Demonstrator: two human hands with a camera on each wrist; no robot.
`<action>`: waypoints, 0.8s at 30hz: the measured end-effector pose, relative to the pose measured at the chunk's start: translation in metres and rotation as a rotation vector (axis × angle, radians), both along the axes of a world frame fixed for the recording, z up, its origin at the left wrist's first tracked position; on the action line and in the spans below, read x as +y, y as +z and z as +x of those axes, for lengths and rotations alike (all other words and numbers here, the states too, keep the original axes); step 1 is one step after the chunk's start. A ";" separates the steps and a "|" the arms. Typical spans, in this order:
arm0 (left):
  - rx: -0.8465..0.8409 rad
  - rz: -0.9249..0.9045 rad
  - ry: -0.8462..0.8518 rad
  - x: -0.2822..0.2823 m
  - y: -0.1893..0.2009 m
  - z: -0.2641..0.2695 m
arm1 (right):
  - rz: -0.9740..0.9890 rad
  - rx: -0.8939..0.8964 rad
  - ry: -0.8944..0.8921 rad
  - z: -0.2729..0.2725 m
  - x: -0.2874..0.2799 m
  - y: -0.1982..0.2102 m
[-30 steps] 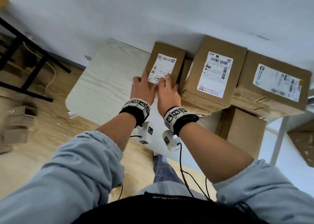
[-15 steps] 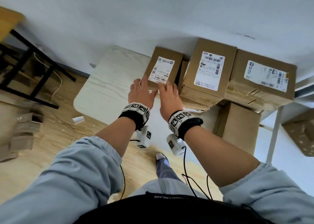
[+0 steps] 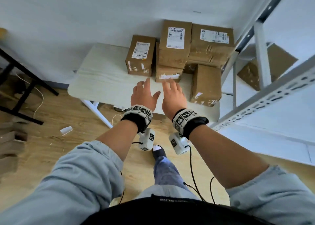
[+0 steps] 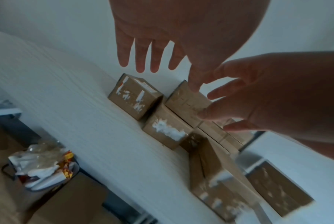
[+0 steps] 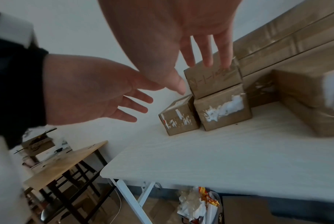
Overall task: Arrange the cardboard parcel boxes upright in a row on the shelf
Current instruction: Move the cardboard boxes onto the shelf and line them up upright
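- Hovering over the tabletop (image 3: 105, 78), both hands are free: the left hand (image 3: 144, 96) has its fingers spread and carries nothing, and the right hand (image 3: 173, 96) is just as loose and empty beside it.
- Landmark for everything here is the small labelled box (image 3: 140, 56), standing on end near the wall with its white label facing up.
- Just right of the small labelled box sits a two-high stack: a low box with a torn white patch (image 3: 168, 74) at the bottom and a tall labelled box (image 3: 174, 42) on top.
- Further right of the small labelled box lies a wide taped box (image 3: 211, 44), and nearer the tabletop's front edge stands a plain brown box (image 3: 205, 85).
- Well to the right of the small labelled box rises the metal shelf (image 3: 265, 95); one more box (image 3: 265, 68) shows through its frame, though I cannot tell what it rests on.
- Reading the step: this looks like the gap between grips, with the parcels bunched on the tabletop and the row not yet lined up.
- Both hands point at the torn-patch box, so the next move likely calls for palms on two opposite sides of a box.
- Watch the stack: pulling the bottom box could tip the one riding on it, so top first seems wiser.
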State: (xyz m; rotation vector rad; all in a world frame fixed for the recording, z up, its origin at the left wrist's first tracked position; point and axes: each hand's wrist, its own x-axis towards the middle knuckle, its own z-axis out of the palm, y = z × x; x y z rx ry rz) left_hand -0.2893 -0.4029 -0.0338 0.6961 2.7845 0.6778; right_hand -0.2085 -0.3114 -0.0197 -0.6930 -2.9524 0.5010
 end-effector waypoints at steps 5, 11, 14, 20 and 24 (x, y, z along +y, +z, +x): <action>-0.023 0.013 -0.132 0.000 -0.003 0.077 | 0.039 -0.026 -0.101 0.090 -0.010 0.003; -0.001 -0.013 -0.272 0.029 0.002 0.154 | 0.103 -0.023 -0.304 0.186 0.025 0.009; 0.017 -0.018 -0.351 0.051 0.006 0.184 | 0.130 -0.016 -0.376 0.226 0.054 0.015; 0.157 -0.084 -0.556 0.107 0.005 0.240 | 0.191 0.000 -0.460 0.293 0.118 0.015; 0.260 -0.140 -0.610 0.158 0.001 0.285 | 0.199 -0.026 -0.453 0.332 0.173 0.011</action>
